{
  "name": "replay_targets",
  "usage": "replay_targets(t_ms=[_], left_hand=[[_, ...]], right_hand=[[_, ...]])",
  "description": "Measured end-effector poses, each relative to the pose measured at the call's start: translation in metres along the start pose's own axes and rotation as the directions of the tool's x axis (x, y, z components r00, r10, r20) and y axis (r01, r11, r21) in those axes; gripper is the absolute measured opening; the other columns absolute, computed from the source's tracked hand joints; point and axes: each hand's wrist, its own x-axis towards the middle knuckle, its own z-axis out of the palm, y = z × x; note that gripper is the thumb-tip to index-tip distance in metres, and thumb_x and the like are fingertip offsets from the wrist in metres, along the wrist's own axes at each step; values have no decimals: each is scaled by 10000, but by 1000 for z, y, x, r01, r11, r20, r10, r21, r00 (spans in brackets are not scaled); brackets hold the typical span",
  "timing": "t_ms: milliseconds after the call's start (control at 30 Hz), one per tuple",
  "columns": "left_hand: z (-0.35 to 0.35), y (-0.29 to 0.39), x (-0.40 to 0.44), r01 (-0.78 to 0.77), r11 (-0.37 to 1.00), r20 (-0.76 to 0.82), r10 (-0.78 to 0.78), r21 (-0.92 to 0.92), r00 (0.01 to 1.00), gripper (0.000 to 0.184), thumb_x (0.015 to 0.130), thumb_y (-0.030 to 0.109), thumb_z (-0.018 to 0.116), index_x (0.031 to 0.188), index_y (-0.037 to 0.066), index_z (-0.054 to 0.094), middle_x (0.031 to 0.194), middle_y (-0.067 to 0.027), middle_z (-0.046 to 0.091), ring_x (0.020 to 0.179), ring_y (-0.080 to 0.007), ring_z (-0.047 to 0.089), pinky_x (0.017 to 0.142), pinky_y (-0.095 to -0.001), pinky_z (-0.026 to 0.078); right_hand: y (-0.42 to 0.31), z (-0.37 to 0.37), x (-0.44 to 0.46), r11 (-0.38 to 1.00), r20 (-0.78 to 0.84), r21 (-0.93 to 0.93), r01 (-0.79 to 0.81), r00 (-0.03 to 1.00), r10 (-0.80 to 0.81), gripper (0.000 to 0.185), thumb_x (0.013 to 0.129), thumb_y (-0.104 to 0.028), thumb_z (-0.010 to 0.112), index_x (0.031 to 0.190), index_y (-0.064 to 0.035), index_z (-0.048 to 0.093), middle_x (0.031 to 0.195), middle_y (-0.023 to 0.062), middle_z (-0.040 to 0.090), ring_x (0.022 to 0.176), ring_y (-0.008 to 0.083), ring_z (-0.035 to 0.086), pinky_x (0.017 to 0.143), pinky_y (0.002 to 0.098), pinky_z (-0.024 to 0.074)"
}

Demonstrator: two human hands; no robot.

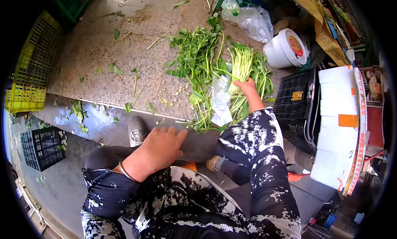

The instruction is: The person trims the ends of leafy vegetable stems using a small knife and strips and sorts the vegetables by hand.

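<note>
The work surface is a speckled stone step (pixel 99 80). Its near edge runs in front of the person's 2 shoes: a grey knit shoe (pixel 137 131) and a tan shoe (pixel 213 163).

Right hand (pixel 247 87): closed around a bunch of pale green stalks with leafy green ends (pixel 242 64). The thumb lies along the left side of the bunch; the other fingers are largely hidden. The bunch lies at the right part of the step, its lower end pointing toward the near edge.

Left hand (pixel 160 147): held apart from the bunch, in front of the near edge. The back of the hand faces up and the thumb points to the right. The palm and most fingertips are hidden, so the degree of finger closure cannot be determined. A thin light-coloured bracelet (pixel 126 171) encircles the wrist.

Adjacent items: 1 crumpled white sheet (pixel 221 99), paper or plastic, lies directly left of the bunch. A loose pile of dark green leafy stems (pixel 194 51) lies left of and beyond the sheet. Leaf scraps (pixel 115 68) are scattered across the step.

Perimeter items: at the far right are 1 clear plastic bag (pixel 258 26) and 1 white plastic tub with a red label (pixel 278 53). To the right of the step are 1 black slatted plastic crate (pixel 289 99) and 1 white box with orange tape (pixel 334 92). At the left end is 1 yellow perforated plastic crate (pixel 29 69). In front of the near edge, on the left, is 1 small black plastic crate (pixel 43 147).
</note>
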Motion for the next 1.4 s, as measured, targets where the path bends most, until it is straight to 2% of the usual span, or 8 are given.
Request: replay_targets(t_ms=[167,300,433,500,700,900,1067,1400], left_hand=[[-15,-26,0,36,985,-109,-18,169,994,537,767,295,616,1213,60,432,1050,-121,549,982,-279,548,859,-403,415],[-17,-21,14,-13,982,-146,41,187,988,526,766,302,621,1201,58,453,1081,-125,559,998,-279,548,844,-408,428],[-16,-6,31,-72,893,-154,3,-444,988,586,800,355,610,1266,58,415,1144,-165,553,1009,-341,552,903,-417,402],[-12,7,39,-137,257,-158,-63,-957,985,608,816,395,601,1275,50,402,1131,-139,558,1007,-290,558,921,-395,396],[-22,25,40,-374,-371,-415,35,-850,909,635,786,380,638,1242,9,397,1135,-136,538,1025,-243,545,900,-399,445],[-38,12,34,-358,-421,-383,-26,-834,923,564,728,235,645,1183,-32,446,1054,-180,564,993,-300,557,918,-460,429],[-38,7,27,-386,-298,-401,-12,-873,916,614,682,218,656,1208,2,423,1011,-133,563,904,-300,591,839,-456,474],[-37,-3,23,-332,-361,-358,6,-871,934,688,684,264,637,1273,35,363,1006,-121,553,861,-272,593,829,-458,468]], right_hand=[[-102,-67,-55,399,415,854,-334,900,-135,322,701,-235,723,925,-79,553,721,21,593,494,78,537,323,162,303],[-103,-108,-111,683,330,711,-168,937,-113,276,758,-209,662,950,-55,536,729,25,586,496,88,543,362,177,417],[-127,-115,-214,666,250,744,-57,947,-199,608,734,-137,684,1241,34,395,828,73,591,563,104,572,456,182,472],[-126,-106,-248,706,203,689,164,892,-405,762,711,-79,694,1332,45,272,993,111,596,860,155,599,741,253,505],[-150,-58,-321,543,57,647,535,677,-734,860,715,-168,731,1368,30,208,1145,157,545,1029,187,546,908,290,417],[-158,-89,-299,624,67,714,317,856,-512,503,926,-409,417,1186,16,486,778,-1,561,589,29,469,421,154,312],[-158,-99,-286,519,305,855,9,801,-515,328,924,-263,477,1149,-29,524,708,-30,485,567,29,432,483,160,362],[-171,-96,-287,524,122,827,206,843,-524,272,838,-127,613,1093,-40,578,746,14,602,643,52,558,511,171,448]])
